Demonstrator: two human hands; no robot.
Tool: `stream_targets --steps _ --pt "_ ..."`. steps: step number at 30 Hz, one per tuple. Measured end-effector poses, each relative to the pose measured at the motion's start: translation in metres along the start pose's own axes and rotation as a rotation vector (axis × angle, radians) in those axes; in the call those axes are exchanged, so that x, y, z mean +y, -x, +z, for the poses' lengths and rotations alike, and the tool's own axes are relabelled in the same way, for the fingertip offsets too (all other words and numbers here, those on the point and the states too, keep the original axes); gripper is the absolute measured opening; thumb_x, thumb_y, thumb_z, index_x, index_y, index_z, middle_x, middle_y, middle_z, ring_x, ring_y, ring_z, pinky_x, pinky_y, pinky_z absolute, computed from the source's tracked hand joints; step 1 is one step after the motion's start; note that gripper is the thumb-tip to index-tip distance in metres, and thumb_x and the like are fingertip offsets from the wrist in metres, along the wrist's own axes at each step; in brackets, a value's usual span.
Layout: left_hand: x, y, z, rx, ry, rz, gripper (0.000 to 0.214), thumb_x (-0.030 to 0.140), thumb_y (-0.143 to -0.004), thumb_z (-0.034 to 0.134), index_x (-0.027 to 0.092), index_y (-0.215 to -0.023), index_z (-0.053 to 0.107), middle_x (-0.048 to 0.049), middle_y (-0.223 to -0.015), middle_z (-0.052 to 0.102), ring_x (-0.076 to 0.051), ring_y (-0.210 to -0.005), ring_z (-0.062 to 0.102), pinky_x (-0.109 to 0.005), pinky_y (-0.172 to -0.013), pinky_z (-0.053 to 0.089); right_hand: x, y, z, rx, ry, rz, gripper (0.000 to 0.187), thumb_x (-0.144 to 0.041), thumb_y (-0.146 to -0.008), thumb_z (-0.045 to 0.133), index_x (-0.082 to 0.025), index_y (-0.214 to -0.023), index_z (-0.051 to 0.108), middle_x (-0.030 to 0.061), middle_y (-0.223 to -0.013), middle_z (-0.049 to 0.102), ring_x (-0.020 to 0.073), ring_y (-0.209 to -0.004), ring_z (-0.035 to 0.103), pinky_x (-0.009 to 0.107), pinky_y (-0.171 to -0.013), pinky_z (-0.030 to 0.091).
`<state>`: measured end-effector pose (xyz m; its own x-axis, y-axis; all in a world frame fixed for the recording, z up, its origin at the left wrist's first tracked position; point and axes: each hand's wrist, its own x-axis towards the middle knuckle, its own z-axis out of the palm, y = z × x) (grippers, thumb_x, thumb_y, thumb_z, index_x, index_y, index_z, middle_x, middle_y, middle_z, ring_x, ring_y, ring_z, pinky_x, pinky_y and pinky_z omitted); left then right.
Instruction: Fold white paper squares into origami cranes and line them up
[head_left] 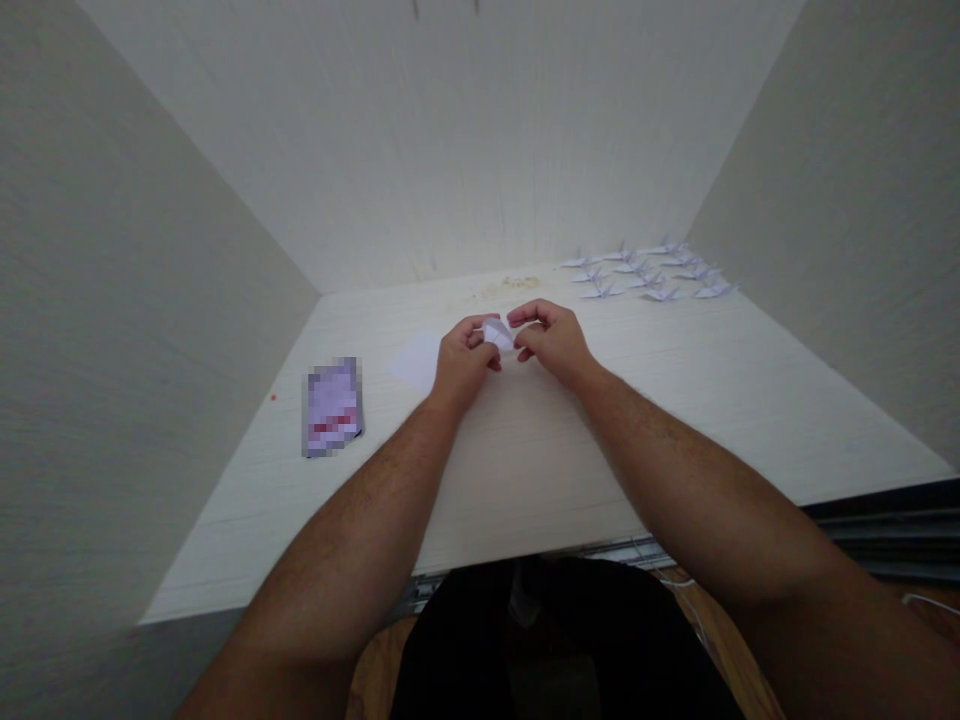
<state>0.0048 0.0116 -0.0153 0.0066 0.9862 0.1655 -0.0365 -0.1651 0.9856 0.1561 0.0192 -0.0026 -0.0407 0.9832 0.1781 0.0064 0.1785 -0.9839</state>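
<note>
A small folded piece of white paper (497,334) is held up over the middle of the table, creases showing on its face. My left hand (466,358) grips its left side between thumb and fingers. At its right edge is my right hand (551,342), fingers curved and apart, with the thumb tip close to or touching the paper; I cannot tell whether it pinches the edge. Partly behind my left hand, a flat white paper sheet (416,362) lies on the table.
Several white folded paper cranes (649,270) stand in rows at the back right of the white table (510,480). A blurred purple item (332,408) lies at the left, near a small orange dot (274,398). Pale walls (480,150) enclose the back and both sides.
</note>
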Motion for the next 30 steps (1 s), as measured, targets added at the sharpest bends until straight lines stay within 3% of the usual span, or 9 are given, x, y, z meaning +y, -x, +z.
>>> stream_targets --steps 4,8,11,19,30 --pt "-0.001 -0.001 0.001 0.011 0.035 -0.015 0.045 0.013 -0.057 0.061 0.017 -0.101 0.068 0.0010 -0.068 0.066 -0.010 -0.050 0.053 -0.025 -0.049 0.046 0.000 0.003 -0.001 -0.051 0.075 -0.069 0.028 -0.016 -0.062 0.059 -0.019 -0.089 0.064 -0.0065 -0.058 0.057 0.0107 -0.050 0.052 0.026 -0.051 0.049" --pt "0.002 -0.002 0.002 0.066 0.110 -0.058 0.046 0.013 -0.056 0.062 0.016 -0.101 0.068 0.0037 -0.059 0.059 -0.010 -0.048 0.050 -0.024 -0.048 0.044 0.004 0.004 -0.002 -0.054 0.163 -0.198 0.033 -0.014 -0.062 0.061 -0.018 -0.094 0.066 -0.0001 -0.083 0.068 0.0102 -0.060 0.056 0.025 -0.056 0.047" --pt "0.006 -0.002 0.003 0.075 0.154 -0.086 0.043 0.015 -0.056 0.064 0.016 -0.099 0.067 0.0019 -0.065 0.063 -0.009 -0.048 0.049 -0.023 -0.046 0.042 0.008 0.003 -0.002 -0.077 0.186 -0.261 0.030 -0.017 -0.064 0.067 -0.019 -0.094 0.068 0.0029 -0.098 0.070 0.0107 -0.067 0.058 0.027 -0.063 0.049" --pt "0.008 0.001 0.003 0.037 0.141 -0.089 0.043 0.018 -0.058 0.067 0.017 -0.101 0.067 0.0005 -0.070 0.065 -0.011 -0.053 0.055 -0.023 -0.049 0.045 0.010 0.003 -0.002 -0.091 0.186 -0.266 0.027 -0.020 -0.068 0.071 -0.019 -0.095 0.070 0.0022 -0.097 0.071 0.0109 -0.069 0.058 0.028 -0.068 0.051" --pt "0.007 0.000 0.002 0.018 0.174 -0.066 0.035 0.018 -0.058 0.067 0.018 -0.093 0.067 0.0017 -0.067 0.062 -0.010 -0.052 0.052 -0.023 -0.048 0.044 0.011 0.001 -0.002 -0.063 0.193 -0.217 0.025 -0.030 -0.068 0.076 -0.019 -0.089 0.068 0.0012 -0.084 0.068 0.0131 -0.069 0.059 0.027 -0.061 0.048"
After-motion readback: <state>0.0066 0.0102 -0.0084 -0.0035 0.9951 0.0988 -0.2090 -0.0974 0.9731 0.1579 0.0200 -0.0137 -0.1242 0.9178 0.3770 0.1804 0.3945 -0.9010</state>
